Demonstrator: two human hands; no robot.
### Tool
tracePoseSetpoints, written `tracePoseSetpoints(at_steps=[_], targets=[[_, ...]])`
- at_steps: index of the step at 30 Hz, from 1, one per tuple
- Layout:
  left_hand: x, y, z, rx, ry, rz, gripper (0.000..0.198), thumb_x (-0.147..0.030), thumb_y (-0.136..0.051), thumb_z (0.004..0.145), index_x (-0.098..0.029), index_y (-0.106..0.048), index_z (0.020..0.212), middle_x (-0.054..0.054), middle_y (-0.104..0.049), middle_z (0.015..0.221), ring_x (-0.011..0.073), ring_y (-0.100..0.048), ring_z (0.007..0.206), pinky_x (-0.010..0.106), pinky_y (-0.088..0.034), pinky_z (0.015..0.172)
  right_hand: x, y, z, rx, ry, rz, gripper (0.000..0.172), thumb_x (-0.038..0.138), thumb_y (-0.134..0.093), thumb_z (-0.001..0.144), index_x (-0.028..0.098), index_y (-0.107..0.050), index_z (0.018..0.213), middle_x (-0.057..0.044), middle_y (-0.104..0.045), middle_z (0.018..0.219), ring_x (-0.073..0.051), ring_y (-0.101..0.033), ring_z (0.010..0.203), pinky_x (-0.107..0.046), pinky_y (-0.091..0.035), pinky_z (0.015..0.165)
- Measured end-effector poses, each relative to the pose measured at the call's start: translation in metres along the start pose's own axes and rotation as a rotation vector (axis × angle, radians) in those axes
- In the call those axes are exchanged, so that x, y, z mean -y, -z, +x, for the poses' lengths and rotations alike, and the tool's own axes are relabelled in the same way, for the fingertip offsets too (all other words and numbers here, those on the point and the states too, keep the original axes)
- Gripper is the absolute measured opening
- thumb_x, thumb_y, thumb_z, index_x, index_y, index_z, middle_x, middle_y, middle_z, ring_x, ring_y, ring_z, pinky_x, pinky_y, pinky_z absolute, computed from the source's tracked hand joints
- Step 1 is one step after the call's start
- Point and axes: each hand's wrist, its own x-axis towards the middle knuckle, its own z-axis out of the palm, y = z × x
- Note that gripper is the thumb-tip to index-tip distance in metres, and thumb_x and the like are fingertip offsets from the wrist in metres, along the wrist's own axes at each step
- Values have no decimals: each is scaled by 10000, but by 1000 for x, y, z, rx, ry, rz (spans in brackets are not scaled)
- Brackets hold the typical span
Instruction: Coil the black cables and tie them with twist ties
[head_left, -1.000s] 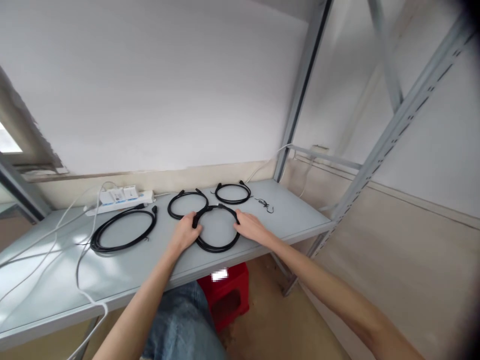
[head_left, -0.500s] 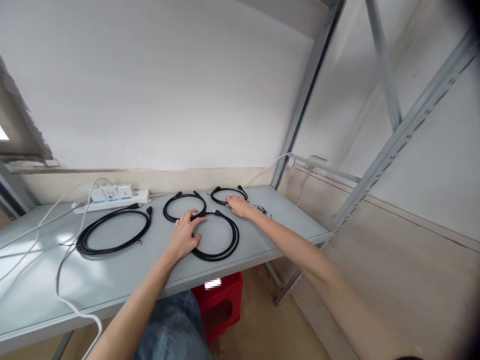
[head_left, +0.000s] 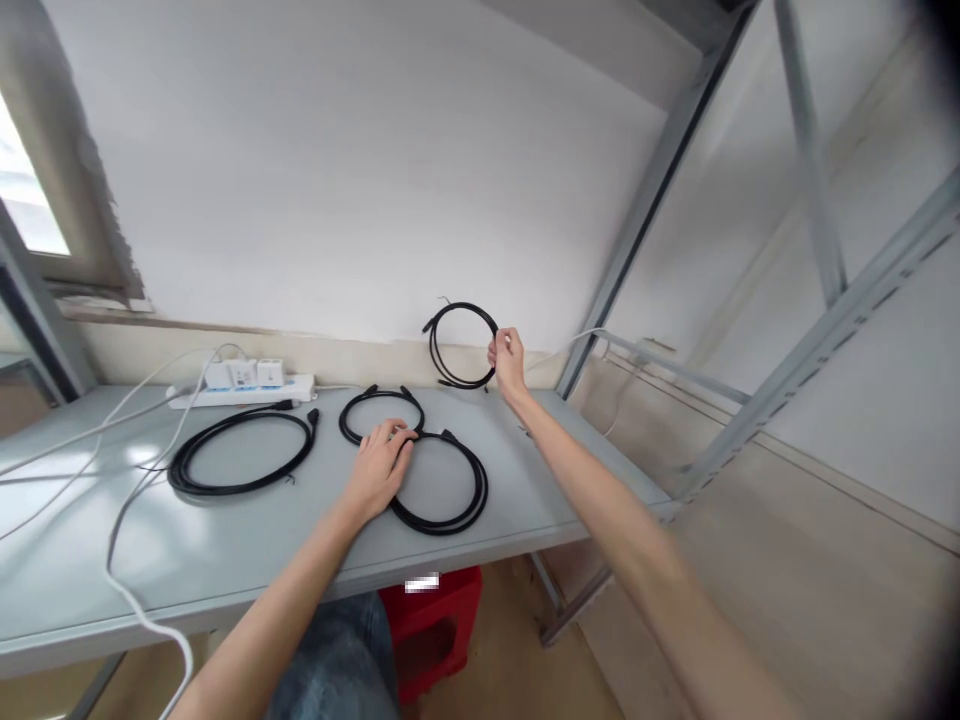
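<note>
A coiled black cable (head_left: 433,352) hangs upright above the back of the table, its right side pinched by my right hand (head_left: 507,362). One end with a connector juts out at its upper left, and a thin twist tie sticks up from the top. My left hand (head_left: 384,465) lies over the left side of another coiled black cable (head_left: 480,490) on the table. Its fingers are extended and reach the place where this coil meets a smaller black cable coil (head_left: 346,415) behind. The palm hides part of the coil.
A further black cable coil (head_left: 187,480) lies left, before a white power strip (head_left: 300,388) with plugged-in adapters. White cords (head_left: 124,590) cross the grey table (head_left: 262,560). A metal post (head_left: 637,220) rises at the right. Below the front edge stands a red stool (head_left: 457,610).
My right hand has lifted the back right cable coil off the table, up and slightly right. My left hand stays at the front coil, its fingers closer together. The view has shifted slightly.
</note>
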Motion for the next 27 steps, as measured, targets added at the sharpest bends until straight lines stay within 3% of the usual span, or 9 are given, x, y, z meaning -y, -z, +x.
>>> tracePoseSetpoints(at_steps=[3,6,10,14,18,20,22,24,27], targets=[[5,-2,1,-91,20,-65,403,-395,-347,1094,-219,-643,1303,114,-639,1311,266,-599,1247,467,-480,1050,-11,-28,-35,-114,-15,266,421,579,-638,953,261,-390,831,113,-288,613,-88,-293,493,-203,-281,486],[7,-1,3,-139,29,-125,426,-398,-348,1097,-205,-647,1331,114,-668,1336,248,-608,1275,441,-487,1082,-34,-54,-68,-198,-243,389,466,605,-616,965,255,-371,779,129,-226,555,-83,-211,450,-209,-244,430],[2,3,3,-47,23,-77,420,-347,-361,1086,-215,-759,1057,83,-724,1297,245,-658,1208,441,-498,1055,-53,-69,-87,-127,-411,448,475,549,-601,999,246,-370,716,139,-172,498,-72,-106,412,-211,-154,378],[-7,8,-1,-46,-38,38,399,-303,-387,1076,-212,-754,946,82,-742,1213,242,-670,1145,441,-502,991,-55,-67,-82,-56,-429,504,501,569,-630,989,237,-390,701,143,-168,475,-56,-89,390,-189,-130,355],[-11,20,1,-159,-146,185,325,-271,-456,1041,-208,-667,1279,128,-654,1338,262,-609,1251,440,-484,1039,-58,-59,-75,21,-539,577,485,547,-606,1022,224,-429,707,146,-167,464,-47,-75,385,-170,-113,343],[-6,25,10,-112,-236,276,488,-293,-548,991,-205,-530,1471,146,-577,1457,298,-524,1384,477,-426,1141,-62,-55,-73,57,-603,607,477,543,-589,1035,219,-447,715,148,-156,465,-46,-66,382,-166,-112,338],[4,28,24,-21,-319,349,634,-338,-633,941,-207,-455,1535,139,-550,1498,330,-416,1490,516,-343,1223,-67,-51,-71,81,-650,636,467,533,-549,1058,215,-468,727,147,-146,471,-48,-58,382,-164,-110,335],[16,28,39,25,-359,410,490,-328,-629,952,-203,-558,1421,123,-625,1393,331,-398,1504,519,-315,1244,-71,-46,-69,99,-676,651,454,525,-527,1070,212,-488,743,144,-142,481,-50,-53,385,-166,-103,334],[34,24,59,173,-438,510,157,-256,-540,1006,-199,-681,1045,103,-718,1083,304,-598,1278,486,-380,1181,-77,-41,-67,106,-661,622,441,543,-597,1032,219,-487,754,144,-133,501,-52,-58,397,-172,-102,341]])
